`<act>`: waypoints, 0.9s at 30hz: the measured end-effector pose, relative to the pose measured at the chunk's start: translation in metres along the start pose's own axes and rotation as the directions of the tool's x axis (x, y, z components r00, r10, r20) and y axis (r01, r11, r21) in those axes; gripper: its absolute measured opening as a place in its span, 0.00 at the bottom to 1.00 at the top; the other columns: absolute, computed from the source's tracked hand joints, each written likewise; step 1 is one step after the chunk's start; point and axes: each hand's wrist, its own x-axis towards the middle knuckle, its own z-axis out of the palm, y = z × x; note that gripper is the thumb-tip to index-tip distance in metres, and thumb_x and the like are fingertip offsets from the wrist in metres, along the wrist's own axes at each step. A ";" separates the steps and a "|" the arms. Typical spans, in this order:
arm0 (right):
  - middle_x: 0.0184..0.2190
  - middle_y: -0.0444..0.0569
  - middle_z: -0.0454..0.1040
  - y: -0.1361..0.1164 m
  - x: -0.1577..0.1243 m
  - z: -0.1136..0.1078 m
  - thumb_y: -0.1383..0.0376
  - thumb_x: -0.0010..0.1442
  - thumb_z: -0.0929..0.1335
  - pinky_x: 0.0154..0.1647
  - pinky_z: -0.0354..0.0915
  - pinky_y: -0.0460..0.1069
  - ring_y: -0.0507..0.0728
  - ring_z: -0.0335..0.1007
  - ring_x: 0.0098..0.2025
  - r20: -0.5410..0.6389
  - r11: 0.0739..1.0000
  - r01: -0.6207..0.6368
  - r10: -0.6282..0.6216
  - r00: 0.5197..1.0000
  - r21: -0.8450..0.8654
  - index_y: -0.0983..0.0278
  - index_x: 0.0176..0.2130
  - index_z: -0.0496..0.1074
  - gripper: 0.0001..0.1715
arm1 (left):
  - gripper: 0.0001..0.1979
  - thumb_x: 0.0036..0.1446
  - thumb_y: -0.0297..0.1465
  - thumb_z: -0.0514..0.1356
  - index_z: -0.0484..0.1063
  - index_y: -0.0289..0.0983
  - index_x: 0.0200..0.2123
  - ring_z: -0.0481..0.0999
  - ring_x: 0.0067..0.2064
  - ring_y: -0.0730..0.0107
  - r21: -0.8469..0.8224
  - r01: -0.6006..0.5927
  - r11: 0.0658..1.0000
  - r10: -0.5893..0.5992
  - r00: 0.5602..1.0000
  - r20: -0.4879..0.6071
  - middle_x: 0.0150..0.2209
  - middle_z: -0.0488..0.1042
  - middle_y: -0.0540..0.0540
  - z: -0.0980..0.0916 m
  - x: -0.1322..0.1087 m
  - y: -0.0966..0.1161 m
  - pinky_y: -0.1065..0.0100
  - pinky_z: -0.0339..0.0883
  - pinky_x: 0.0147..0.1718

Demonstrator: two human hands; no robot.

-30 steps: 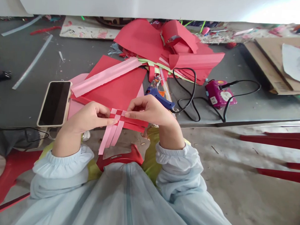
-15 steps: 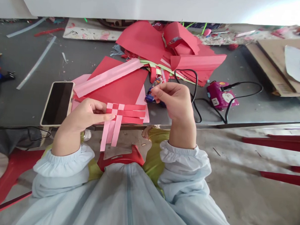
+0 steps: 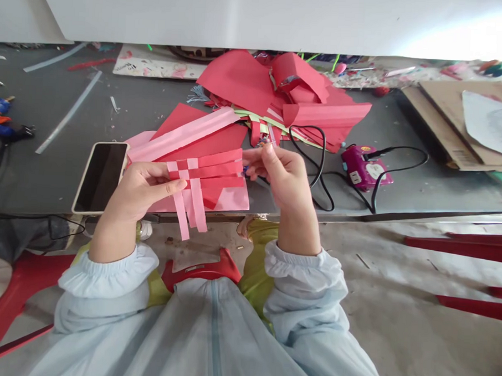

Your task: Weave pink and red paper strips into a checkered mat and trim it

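Pinched between the thumb and fingers of my left hand [image 3: 140, 189] is a woven piece of paper strips [image 3: 188, 173], with pink and red squares crossing in a small checkerboard. Its loose red strips [image 3: 218, 165] stretch to the right, fanned a little. The loose pink strips [image 3: 192, 210] hang down past the table edge. My right hand [image 3: 279, 167] is at the free ends of the red strips, its fingers partly extended behind or beside them and its thumb raised apart. A small blue object [image 3: 245, 170] shows partly behind these fingers; its kind is hidden.
Red paper sheets [image 3: 239, 79] are heaped behind my hands, with a folded pink strip [image 3: 187, 132] nearer. To the left lies a phone [image 3: 101, 177]. A purple power socket box [image 3: 366, 166] with a black cable stands right, before cardboard [image 3: 440, 127].
My right hand has come down and left to the ends of the red strips, and its thumb has lifted. The woven piece has shifted slightly up and left, its strips now tilted.
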 end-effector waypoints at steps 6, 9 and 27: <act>0.23 0.43 0.74 -0.002 -0.005 0.016 0.48 0.47 0.78 0.24 0.63 0.46 0.48 0.62 0.23 0.131 0.996 0.000 -0.011 0.991 0.086 0.63 0.28 0.79 0.21 | 0.09 0.46 0.38 0.72 0.81 0.40 0.25 0.76 0.31 0.69 0.119 -0.077 0.990 0.081 0.996 -0.025 0.27 0.79 0.48 0.002 -0.001 -0.001 0.68 0.72 0.32; 0.23 0.43 0.74 -0.001 -0.004 0.018 0.54 0.49 0.78 0.24 0.62 0.46 0.48 0.62 0.23 0.151 0.993 -0.024 0.006 0.989 0.112 0.63 0.28 0.79 0.16 | 0.10 0.45 0.38 0.73 0.80 0.39 0.25 0.73 0.28 0.73 0.107 -0.073 0.992 0.070 0.997 0.038 0.25 0.76 0.49 0.004 0.000 -0.004 0.71 0.69 0.27; 0.20 0.42 0.70 -0.004 -0.008 0.025 0.52 0.48 0.77 0.21 0.64 0.45 0.47 0.63 0.20 0.149 0.979 -0.156 0.136 0.979 0.130 0.64 0.24 0.75 0.19 | 0.09 0.52 0.40 0.70 0.83 0.41 0.30 0.78 0.30 0.70 0.246 -0.112 0.963 0.168 0.960 -0.222 0.27 0.81 0.49 0.024 -0.003 -0.004 0.69 0.72 0.30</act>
